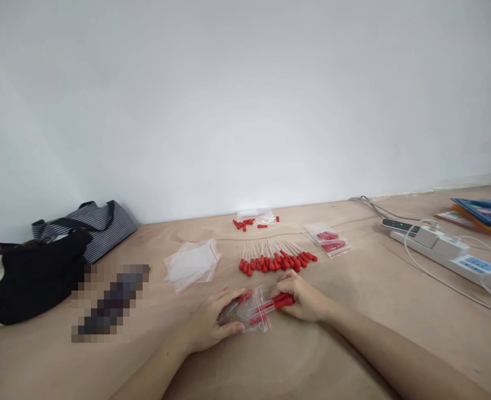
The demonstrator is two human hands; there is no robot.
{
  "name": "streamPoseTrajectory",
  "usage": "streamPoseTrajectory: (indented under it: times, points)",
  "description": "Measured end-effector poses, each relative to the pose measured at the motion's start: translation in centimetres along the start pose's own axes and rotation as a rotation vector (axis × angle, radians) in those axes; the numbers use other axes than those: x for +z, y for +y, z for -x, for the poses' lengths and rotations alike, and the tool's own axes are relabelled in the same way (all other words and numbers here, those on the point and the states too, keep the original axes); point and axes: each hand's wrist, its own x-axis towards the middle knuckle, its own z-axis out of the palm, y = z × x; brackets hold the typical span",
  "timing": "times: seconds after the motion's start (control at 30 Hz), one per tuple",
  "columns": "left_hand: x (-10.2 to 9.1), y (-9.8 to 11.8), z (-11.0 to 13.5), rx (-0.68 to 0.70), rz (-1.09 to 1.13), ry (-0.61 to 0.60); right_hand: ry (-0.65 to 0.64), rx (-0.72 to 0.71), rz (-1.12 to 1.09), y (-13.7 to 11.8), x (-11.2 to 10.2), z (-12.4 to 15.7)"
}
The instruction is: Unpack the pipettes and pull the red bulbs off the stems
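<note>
My left hand (218,319) is closed around a clear zip bag (262,322), its red-striped mouth facing right. Red pieces show inside the bag through the plastic. My right hand (297,297) grips a few droppers (282,300) by their red rubber bulbs, with their clear stems reaching into the bag's mouth. How many it holds, I cannot tell. Just beyond my hands, a fanned row of droppers (276,262) lies with red bulbs toward me and thin clear stems pointing away.
Flat zip bags (193,262) are stacked left of the row. Filled bags (330,240) lie to the right. Loose red bulbs (244,223) sit near the wall beside another bag (256,214). Cloth bags (37,278) stand left; a power strip (449,258) with cables is right.
</note>
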Motion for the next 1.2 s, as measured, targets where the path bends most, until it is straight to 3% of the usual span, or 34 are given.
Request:
streamPoseTrajectory:
  times: [0.27,0.43,0.47,0.6,0.7,0.77,0.9,1.03,1.2]
  points:
    - [0.0,0.2,-0.1,-0.037,-0.004,0.013,-0.015,0.030,-0.460,0.4,-0.4,-0.3]
    - [-0.3,0.2,0.2,-0.033,-0.006,0.023,0.059,0.207,-0.590,1.4,-2.3,0.2]
    - [-0.3,0.2,0.3,-0.028,-0.002,0.027,0.098,0.238,-0.582,1.7,-3.3,0.2]
    - [-0.5,0.2,0.3,-0.034,0.011,0.037,0.459,0.276,-0.496,2.9,-6.2,-0.8]
    - [-0.5,0.3,0.3,-0.057,-0.006,0.024,0.686,0.242,-0.212,3.1,-5.2,-3.2]
    - [-0.6,0.4,0.4,-0.056,-0.016,0.021,0.641,0.144,0.028,2.9,-3.0,-5.0]
    - [-0.6,0.2,0.5,-0.014,-0.003,0.038,0.394,0.029,0.540,2.6,1.3,-7.8]
    - [-0.7,0.0,0.7,-0.002,0.005,0.043,0.300,0.018,0.617,2.7,3.0,-8.5]
    - [-0.9,0.3,0.7,-0.014,-0.012,0.039,0.246,0.021,0.622,2.6,2.8,-7.7]
